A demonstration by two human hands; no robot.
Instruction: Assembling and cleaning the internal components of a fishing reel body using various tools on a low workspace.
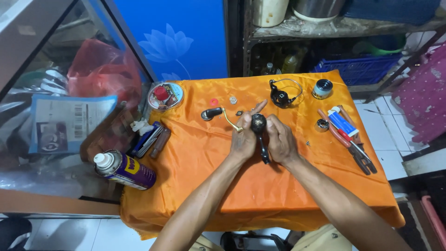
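Note:
Both my hands meet over the middle of a table covered in orange cloth (195, 158). My left hand (244, 137) and my right hand (280, 139) together grip a black fishing reel body (259, 124), its stem pointing down toward me between the palms. My left index finger points up past the reel's top. A gold crank handle with a black knob (218, 114) lies just left of my left hand. Further back lies a black rotor with a wire bail arm (282, 95).
A spray can (124, 169) lies at the cloth's left edge beside a folding multi-tool (147, 138). A round tin (165, 95), small washers (214, 102), a small jar (322, 88), a tube (342, 122) and pliers (354, 148) are spread around. A glass case stands left, shelves behind.

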